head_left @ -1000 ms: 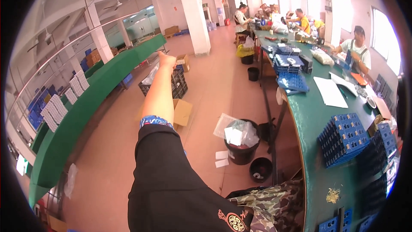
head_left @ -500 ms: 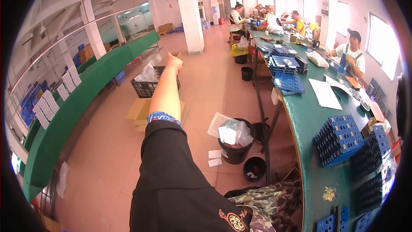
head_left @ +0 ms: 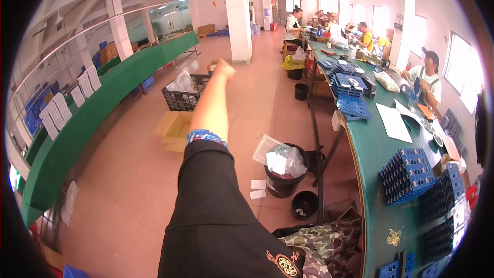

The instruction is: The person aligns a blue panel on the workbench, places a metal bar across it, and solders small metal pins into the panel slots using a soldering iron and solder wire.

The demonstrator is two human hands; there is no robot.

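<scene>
Currently, the left hand (head_left: 224,71) is extended forward over the floor (head_left: 123,201); its fingers are too indistinct to tell whether they are spread or curled. The right hand is outside the view. Nearest to the left hand in the view is a black lattice crate (head_left: 177,101), located on the floor and containing a clear plastic bag (head_left: 182,82); actual separation from the hand cannot be determined. An open cardboard box (head_left: 167,139) is positioned on the near side of the crate. To the right, a green workbench (head_left: 368,149) carries stacked blue parts (head_left: 409,175). A co-worker (head_left: 429,82) is located at its far side.
</scene>
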